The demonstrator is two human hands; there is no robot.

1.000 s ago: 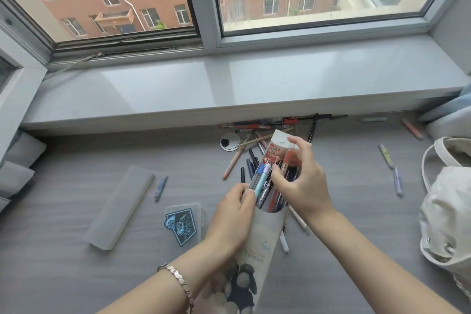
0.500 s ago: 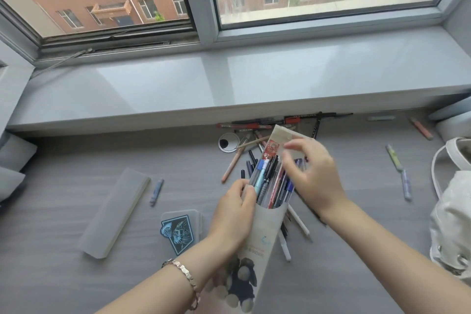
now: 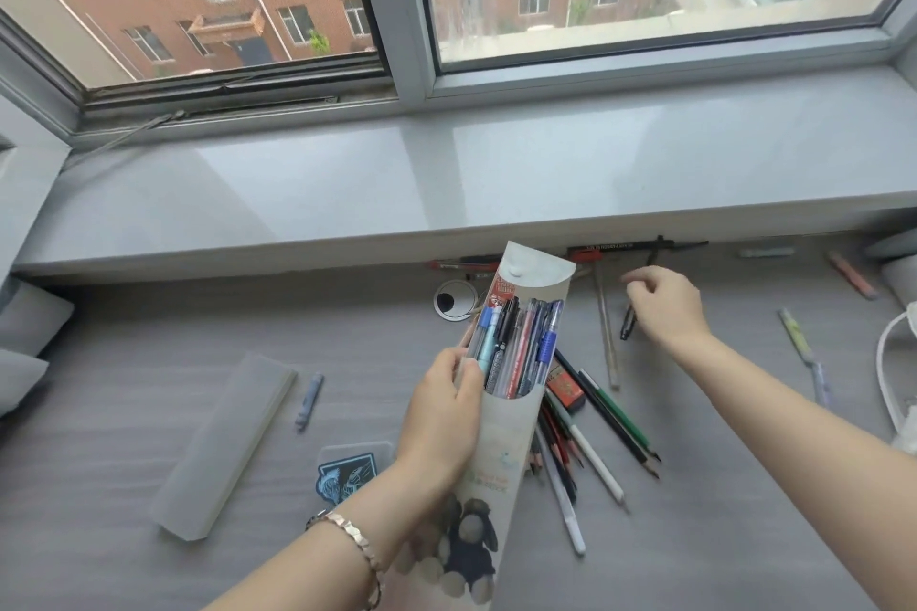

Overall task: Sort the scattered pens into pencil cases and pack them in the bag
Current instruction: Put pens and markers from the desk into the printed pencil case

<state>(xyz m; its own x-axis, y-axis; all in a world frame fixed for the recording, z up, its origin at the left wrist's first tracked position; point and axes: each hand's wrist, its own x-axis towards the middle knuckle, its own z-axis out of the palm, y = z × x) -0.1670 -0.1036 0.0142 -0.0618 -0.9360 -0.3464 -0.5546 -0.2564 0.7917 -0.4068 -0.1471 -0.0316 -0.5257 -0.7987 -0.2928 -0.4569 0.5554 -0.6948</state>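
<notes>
My left hand (image 3: 441, 412) grips a tall white pencil case (image 3: 501, 456) with its flap up, tilted above the desk; several pens (image 3: 516, 347) stand in its open mouth. My right hand (image 3: 665, 305) hovers over the desk to the right, fingers loosely curled, holding nothing, just above a black pen (image 3: 627, 322). Loose pens and pencils (image 3: 590, 432) lie scattered under and right of the case. A frosted pencil case (image 3: 226, 444) lies flat at the left. The white bag (image 3: 900, 362) shows at the right edge.
A small clear box with a blue sticker (image 3: 347, 471) lies by my left wrist. A blue crayon (image 3: 308, 399), a round tape (image 3: 454, 298), highlighters (image 3: 799, 337) and more pens along the sill's foot (image 3: 640, 246) lie on the grey desk. The windowsill (image 3: 446, 184) overhangs the back.
My right hand has left the mouth of the case and moved right and away over the desk. The case with its pens has been lifted a little higher.
</notes>
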